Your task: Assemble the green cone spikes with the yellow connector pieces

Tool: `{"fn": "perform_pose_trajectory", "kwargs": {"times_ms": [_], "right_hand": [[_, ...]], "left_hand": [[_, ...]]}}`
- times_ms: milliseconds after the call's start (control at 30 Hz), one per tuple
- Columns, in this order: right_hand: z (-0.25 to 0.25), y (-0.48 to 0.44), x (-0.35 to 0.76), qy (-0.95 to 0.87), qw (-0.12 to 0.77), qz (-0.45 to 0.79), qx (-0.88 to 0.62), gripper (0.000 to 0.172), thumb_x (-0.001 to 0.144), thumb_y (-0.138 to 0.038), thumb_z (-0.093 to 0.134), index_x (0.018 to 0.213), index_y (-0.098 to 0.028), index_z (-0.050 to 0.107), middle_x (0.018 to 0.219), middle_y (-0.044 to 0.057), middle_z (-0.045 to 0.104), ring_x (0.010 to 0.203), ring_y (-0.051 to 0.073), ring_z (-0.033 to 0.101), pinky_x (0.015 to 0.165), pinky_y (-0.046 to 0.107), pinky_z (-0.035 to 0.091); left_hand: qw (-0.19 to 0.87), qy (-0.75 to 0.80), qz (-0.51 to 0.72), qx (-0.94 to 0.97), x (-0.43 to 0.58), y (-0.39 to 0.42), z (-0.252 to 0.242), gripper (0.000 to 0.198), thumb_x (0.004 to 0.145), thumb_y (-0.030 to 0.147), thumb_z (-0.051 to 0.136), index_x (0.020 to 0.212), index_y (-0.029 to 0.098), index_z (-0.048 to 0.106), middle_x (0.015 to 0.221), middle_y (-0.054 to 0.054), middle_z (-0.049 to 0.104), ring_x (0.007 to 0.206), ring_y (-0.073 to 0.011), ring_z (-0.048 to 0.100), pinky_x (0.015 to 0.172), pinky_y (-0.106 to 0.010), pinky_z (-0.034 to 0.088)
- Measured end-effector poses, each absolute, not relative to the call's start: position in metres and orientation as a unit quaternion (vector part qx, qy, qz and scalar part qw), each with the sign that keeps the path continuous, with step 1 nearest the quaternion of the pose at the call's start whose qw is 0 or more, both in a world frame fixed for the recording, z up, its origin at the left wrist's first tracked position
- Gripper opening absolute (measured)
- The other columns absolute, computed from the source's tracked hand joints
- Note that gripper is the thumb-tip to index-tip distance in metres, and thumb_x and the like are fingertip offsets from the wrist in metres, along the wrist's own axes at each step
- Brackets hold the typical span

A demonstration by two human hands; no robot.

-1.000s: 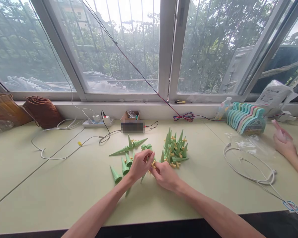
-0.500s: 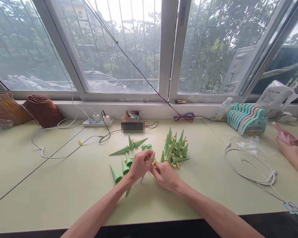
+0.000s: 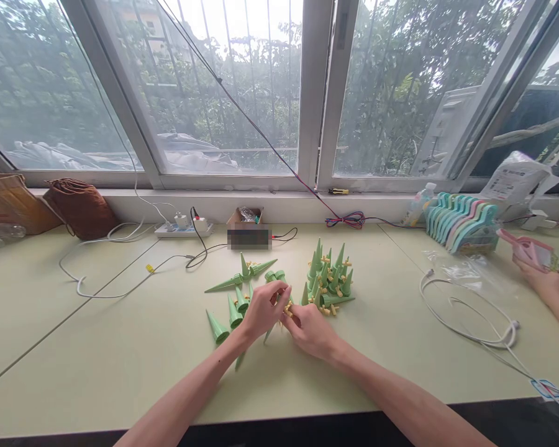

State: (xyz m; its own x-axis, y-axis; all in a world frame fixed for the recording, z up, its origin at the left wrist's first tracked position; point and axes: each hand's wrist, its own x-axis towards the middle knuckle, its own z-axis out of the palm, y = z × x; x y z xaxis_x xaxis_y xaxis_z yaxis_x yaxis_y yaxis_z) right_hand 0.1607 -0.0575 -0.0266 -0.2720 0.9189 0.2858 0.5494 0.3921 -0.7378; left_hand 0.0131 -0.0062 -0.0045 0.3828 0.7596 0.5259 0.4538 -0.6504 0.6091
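My left hand [image 3: 263,307] and my right hand [image 3: 313,329] meet low over the table, both with fingers closed. Between the right thumb and fingers sits a small yellow plastic valve [image 3: 287,308]. The left fingers are pinched just above it; what they hold is hidden. Left of my hands lie several hollow green plastic spikes [image 3: 218,327], pointed at one end and open at the other. One thin green spike tip [image 3: 268,335] shows below the hands. Just right of them stands a cluster of green spikes with yellow valves [image 3: 330,276], mostly points up.
A power strip [image 3: 184,230], a small cardboard box [image 3: 246,218] and a brown pouch [image 3: 80,208] line the back. Teal and pink plastic pieces [image 3: 463,222] stand at back right near a coiled white cable [image 3: 470,338]. Another person's hand [image 3: 540,279] holds a pink item at far right.
My two hands stay in the same place and pose. At the far right, the other person's hands and the pink item have shifted slightly left, turning the item more into view.
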Motion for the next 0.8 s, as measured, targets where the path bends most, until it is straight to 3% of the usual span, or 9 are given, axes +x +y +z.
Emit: {"fn": "perform_pose_trajectory", "kwargs": {"times_ms": [800], "right_hand": [[-0.0239, -0.0585, 0.1607, -0.755, 0.343, 0.26, -0.494, 0.034, 0.095, -0.027, 0.047, 0.064, -0.02, 0.036, 0.049, -0.006, 0.037, 0.045, 0.009, 0.028, 0.048, 0.024, 0.022]], "left_hand": [[0.175, 0.379, 0.394, 0.819, 0.0128, -0.0055, -0.0049, 0.027, 0.096, 0.028, 0.049, 0.072, 0.017, 0.056, 0.063, 0.001, 0.058, 0.055, -0.0107, 0.044, 0.054, -0.024, 0.036]]}}
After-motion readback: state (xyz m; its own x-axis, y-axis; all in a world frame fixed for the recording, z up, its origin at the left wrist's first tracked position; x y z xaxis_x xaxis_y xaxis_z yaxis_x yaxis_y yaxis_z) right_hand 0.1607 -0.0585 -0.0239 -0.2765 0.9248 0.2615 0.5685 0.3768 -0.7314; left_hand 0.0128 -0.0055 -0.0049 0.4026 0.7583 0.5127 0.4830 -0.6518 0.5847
